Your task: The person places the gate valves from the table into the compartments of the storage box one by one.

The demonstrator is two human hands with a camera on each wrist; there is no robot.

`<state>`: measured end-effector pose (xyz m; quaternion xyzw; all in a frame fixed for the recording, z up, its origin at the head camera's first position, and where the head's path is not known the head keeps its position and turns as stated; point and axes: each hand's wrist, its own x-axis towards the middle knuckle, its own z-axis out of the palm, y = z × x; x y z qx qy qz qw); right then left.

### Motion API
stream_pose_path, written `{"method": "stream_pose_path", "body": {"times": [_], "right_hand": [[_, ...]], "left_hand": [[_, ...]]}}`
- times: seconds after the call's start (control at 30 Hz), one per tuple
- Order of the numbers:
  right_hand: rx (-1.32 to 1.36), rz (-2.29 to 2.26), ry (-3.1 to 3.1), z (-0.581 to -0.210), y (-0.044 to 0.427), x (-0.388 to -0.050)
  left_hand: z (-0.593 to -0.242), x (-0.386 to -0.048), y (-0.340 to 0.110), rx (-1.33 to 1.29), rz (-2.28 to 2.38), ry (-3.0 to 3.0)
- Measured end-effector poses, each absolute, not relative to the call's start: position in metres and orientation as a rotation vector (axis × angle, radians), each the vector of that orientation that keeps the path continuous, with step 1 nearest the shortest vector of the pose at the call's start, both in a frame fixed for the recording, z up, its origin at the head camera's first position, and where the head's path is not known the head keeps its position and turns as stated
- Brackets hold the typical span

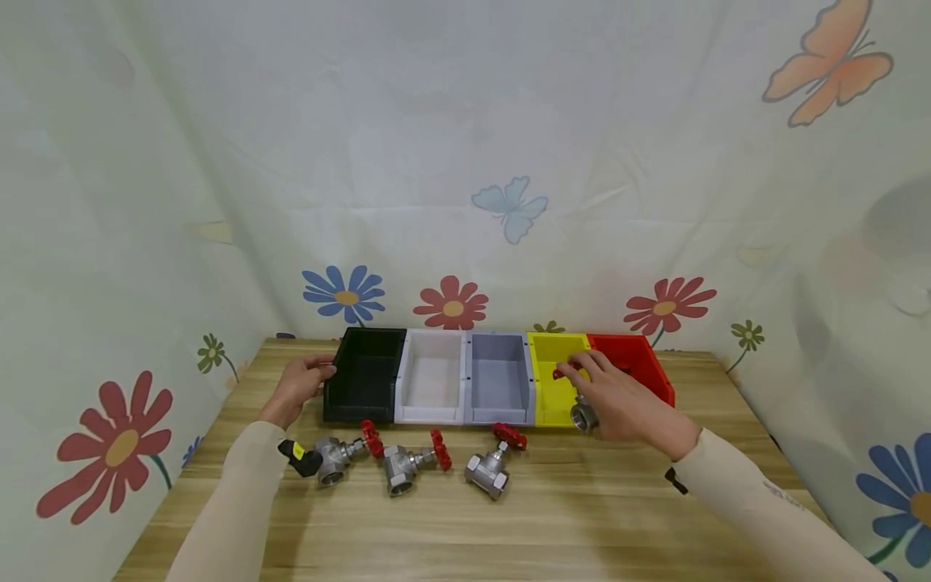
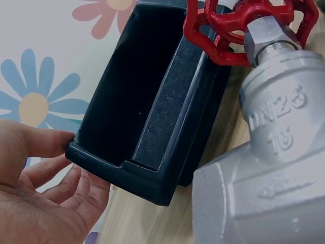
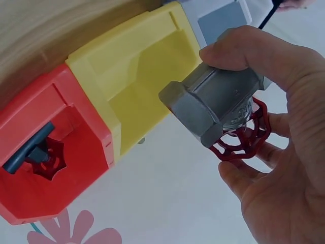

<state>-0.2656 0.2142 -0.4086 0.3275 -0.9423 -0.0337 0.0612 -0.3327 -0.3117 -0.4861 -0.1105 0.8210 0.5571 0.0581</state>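
Note:
My right hand (image 1: 631,406) grips a metal gate valve (image 3: 218,96) with a red handwheel, held above the yellow bin (image 1: 551,404). The thumb lies along the valve's body, and the fingers are around the handwheel side. At the far left, my left hand (image 1: 294,390) pinches the side rim of the black bin (image 2: 117,174) between thumb and fingers. Three similar valves lie on the table in front of the bins: one valve (image 1: 332,461) by the left wrist, a middle valve (image 1: 400,469), and another valve (image 1: 487,473) farther right.
The bins stand side by side in a row; a white bin (image 1: 431,414) and a grey bin (image 1: 499,415) are between the black and yellow ones. In the red bin (image 3: 76,173) lies a dark-looking valve (image 3: 38,152) with a red handwheel. A patterned curtain (image 1: 407,162) hangs behind.

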Motion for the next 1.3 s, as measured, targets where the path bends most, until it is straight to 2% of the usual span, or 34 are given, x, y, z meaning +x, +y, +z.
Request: {"method": "stream_pose_path", "body": {"times": [0.8, 1.3], "right_hand": [[0.795, 0.005, -2.908, -0.404, 0.199, -0.300], [0.677, 0.083, -3.029, -0.415, 0.189, -0.319]], "left_hand": [[-0.483, -0.331, -0.312, -0.283, 1.695, 2.497], [-0.485, -0.332, -0.312, -0.321, 1.688, 2.494]]}}
